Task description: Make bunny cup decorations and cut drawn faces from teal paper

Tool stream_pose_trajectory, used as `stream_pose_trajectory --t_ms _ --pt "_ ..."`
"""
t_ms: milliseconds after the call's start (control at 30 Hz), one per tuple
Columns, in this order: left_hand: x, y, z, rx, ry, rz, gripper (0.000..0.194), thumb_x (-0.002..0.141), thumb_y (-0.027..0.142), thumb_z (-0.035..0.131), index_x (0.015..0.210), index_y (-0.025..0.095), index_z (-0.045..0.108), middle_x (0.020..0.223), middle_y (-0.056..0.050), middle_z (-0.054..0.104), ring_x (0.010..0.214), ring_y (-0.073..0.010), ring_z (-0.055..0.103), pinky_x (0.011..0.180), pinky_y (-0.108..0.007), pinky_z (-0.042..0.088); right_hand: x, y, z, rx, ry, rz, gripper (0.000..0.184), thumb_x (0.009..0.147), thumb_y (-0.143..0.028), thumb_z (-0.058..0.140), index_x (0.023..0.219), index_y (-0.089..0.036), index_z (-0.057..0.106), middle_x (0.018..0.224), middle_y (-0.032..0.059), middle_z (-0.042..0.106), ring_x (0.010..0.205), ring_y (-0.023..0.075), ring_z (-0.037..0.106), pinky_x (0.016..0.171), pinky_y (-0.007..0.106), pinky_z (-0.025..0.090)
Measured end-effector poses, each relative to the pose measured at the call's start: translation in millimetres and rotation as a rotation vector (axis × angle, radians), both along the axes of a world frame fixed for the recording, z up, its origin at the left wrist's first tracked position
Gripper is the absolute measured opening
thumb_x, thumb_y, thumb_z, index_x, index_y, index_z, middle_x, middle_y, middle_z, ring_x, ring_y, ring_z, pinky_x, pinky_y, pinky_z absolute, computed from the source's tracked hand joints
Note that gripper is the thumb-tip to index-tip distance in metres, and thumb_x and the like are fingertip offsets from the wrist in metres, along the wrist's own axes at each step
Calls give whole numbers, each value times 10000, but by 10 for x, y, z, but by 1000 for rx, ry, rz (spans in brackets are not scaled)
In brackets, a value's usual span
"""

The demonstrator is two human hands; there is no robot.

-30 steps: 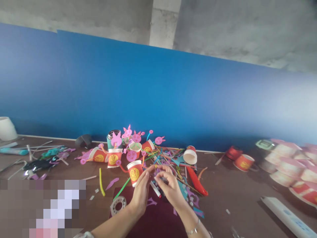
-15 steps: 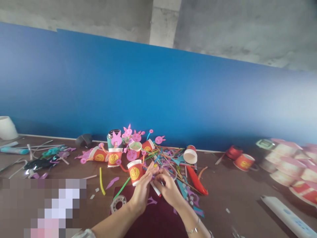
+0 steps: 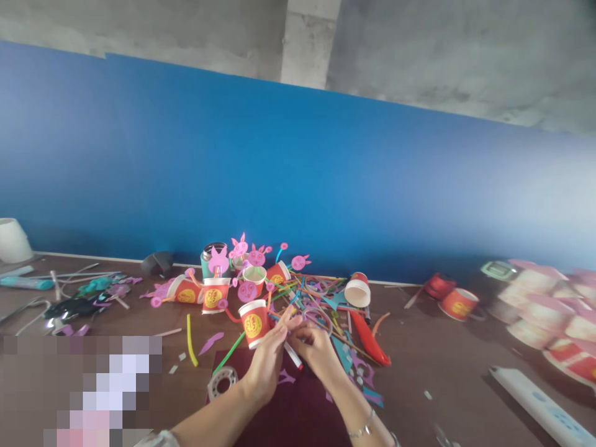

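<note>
My left hand (image 3: 266,361) and my right hand (image 3: 317,351) meet at the fingertips over a dark maroon mat (image 3: 261,422). Both hands are closed, fingers pressed together; anything pinched between them is too small or hidden to make out. Just beyond my left hand stands a red and white paper cup (image 3: 254,324) with a yellow emblem and a straw arm on its left side. A white marker with a red tip (image 3: 293,356) shows under the hands. Purple foam scraps (image 3: 285,376) lie on the mat, and a roll of clear tape (image 3: 223,383) is at its left edge.
Behind the hands are paper cups with pink pig faces (image 3: 218,259), a heap of colourful straws (image 3: 321,292) and a tipped cup (image 3: 357,292). Red scissors-like handles (image 3: 372,340) lie to the right. Farther right are a power strip (image 3: 540,400) and stacked cups (image 3: 544,310). A blue partition (image 3: 298,180) stands behind.
My right hand has shifted slightly, its fingers curling closer to my left fingertips. More of the marker shows beneath. The cups and other objects stay put.
</note>
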State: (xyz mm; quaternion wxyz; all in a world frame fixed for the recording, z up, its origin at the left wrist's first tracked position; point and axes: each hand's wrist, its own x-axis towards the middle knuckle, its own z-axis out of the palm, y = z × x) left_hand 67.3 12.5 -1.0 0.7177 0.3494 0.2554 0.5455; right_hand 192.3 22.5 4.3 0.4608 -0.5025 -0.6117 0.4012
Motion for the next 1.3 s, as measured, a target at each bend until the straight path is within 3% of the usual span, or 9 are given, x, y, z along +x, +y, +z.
stream_pose_trajectory --t_ms 367,667,833,1000,1067,1167,1233,1300 --pt "-5 28 -4 -31 -14 30 360 727 399 642 961 142 738 1428 -89 450 1410 -302 193 1164 -416 136 6 21 -44 5 26 1 89 656 -230 668 594 -172 693 638 23 653 624 177 590 607 275 461" --pt "-21 71 -24 -12 -10 75 375 740 395 627 996 142 733 1454 -81 410 1413 -284 190 1161 -397 139 5 -13 19 -23 65 44 80 692 -235 658 663 -163 639 644 3 615 624 150 560 592 253 430" --pt "-8 53 -21 -11 13 76 379 741 415 628 985 144 731 1435 -92 443 1404 -290 220 1159 -406 143 -50 -2 -25 -106 311 51 309 620 -362 766 726 -193 530 610 -37 586 576 134 559 565 247 430" --pt "8 34 -42 -88 -5 59 432 735 386 678 1124 200 656 1376 -95 516 1331 -279 377 1113 -401 263 -66 12 -85 -120 377 30 424 604 -400 775 791 -221 439 569 -59 569 514 128 541 525 247 411" --pt "31 32 -64 -102 11 101 419 712 371 715 1096 219 646 1283 -93 589 1243 -268 480 1055 -385 345 -50 18 -98 -90 382 -3 410 634 -383 751 833 -227 429 599 -51 587 518 131 546 520 248 410" --pt "72 30 -96 -62 116 192 290 687 407 738 838 177 648 930 -63 677 951 -225 618 888 -338 461 -21 20 -94 -37 382 -48 369 673 -350 712 864 -227 421 640 -36 603 536 134 552 526 246 416" --pt "86 27 -104 -22 185 232 294 698 437 724 720 167 608 762 -24 635 799 -181 607 799 -298 475 -7 14 -75 -12 360 -55 340 681 -321 699 866 -222 431 656 -31 606 561 135 556 549 246 425" --pt "86 27 -101 14 217 250 295 709 439 714 709 167 599 724 -8 610 755 -159 582 764 -272 466 4 3 -47 13 322 -59 294 690 -305 687 848 -214 456 670 -27 599 598 138 561 579 246 433"
